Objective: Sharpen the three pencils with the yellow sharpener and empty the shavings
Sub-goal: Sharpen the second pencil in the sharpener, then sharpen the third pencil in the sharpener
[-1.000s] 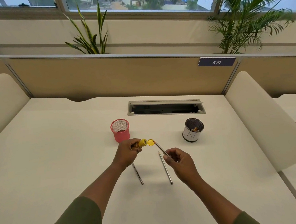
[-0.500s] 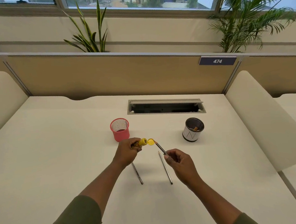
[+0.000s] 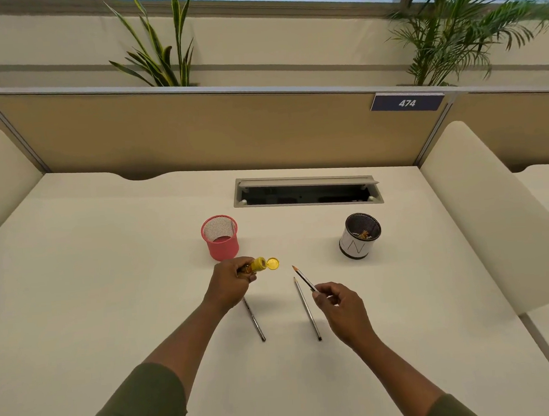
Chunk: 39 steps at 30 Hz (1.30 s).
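Left hand (image 3: 229,284) curled round yellow sharpener (image 3: 257,265), barrel lying sideways, mouth aimed right, round hinged lid (image 3: 272,264) flipped open and hanging at the mouth. Right hand (image 3: 340,304) pinching held pencil (image 3: 304,279) near its lower part between thumb and fingertips, sharpened tip pointing up-left, clear of the sharpener's mouth with a bare gap of surface between. Held above white surface (image 3: 109,284), neither hand resting on it.

Second pencil (image 3: 307,308) flat on the surface just beside the right hand, tip away from the person, running almost under the held one. Third pencil (image 3: 254,319) flat below the left hand, upper end hidden under the wrist. Both well apart from each other, roughly parallel.

Pink mesh cup (image 3: 220,237) upright just beyond the left hand, close to the sharpener. Black-and-white cup (image 3: 359,236) upright off to the right, farther out, with some orange-brown bits inside; exact contents too small to tell. Grey cable hatch (image 3: 307,191) set into the surface behind both cups, flap raised. Tan partition (image 3: 196,132) along the far edge with blue number plate (image 3: 407,102) reading 474; two leafy plants (image 3: 158,53) behind it, below the window. Cream side dividers (image 3: 481,209) flanking left and right. Green sleeves (image 3: 134,409) on both forearms.
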### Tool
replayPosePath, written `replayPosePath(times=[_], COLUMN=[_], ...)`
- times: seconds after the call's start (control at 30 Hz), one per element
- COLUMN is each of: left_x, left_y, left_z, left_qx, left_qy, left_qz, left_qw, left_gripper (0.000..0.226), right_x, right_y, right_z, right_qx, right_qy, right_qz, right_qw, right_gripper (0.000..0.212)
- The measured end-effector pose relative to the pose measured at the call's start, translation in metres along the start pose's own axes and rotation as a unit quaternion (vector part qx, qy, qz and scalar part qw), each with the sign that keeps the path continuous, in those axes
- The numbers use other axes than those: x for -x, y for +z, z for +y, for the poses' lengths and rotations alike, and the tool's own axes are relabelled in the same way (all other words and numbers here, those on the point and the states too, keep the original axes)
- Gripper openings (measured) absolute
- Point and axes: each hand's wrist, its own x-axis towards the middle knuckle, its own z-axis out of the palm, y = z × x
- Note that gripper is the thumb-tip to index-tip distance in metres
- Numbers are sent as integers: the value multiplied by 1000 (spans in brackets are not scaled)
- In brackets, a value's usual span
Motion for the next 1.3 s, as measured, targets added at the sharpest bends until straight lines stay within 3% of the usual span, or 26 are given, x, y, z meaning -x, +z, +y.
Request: replayPosePath(times=[0.23,0.47,0.67,1.17,1.3], left_x=[-4,-7,-12,0,8], left_y=[0,3,2,-7,-12], left_z=[-11,-19,-27,-20,-20], left_qx=[-30,-78,-86,-78,-71], left_qy=[-9,-4,-12,3,-3], left_qz=[-8,-22,-18,-9,6], left_qw=[999,997,996,997,997], left_gripper=[33,30,28,30,31], right_x=[-16,-24,-30,-28,-23], right_y=[13,24,25,18,29], right_z=[36,42,44,44,34], right_qx=[104,193,189,222,334], right_qy=[60,110,119,98,12], right_qz=[69,68,62,28,35], right_qw=[990,973,973,970,942], right_gripper=[12,11,5,12,18])
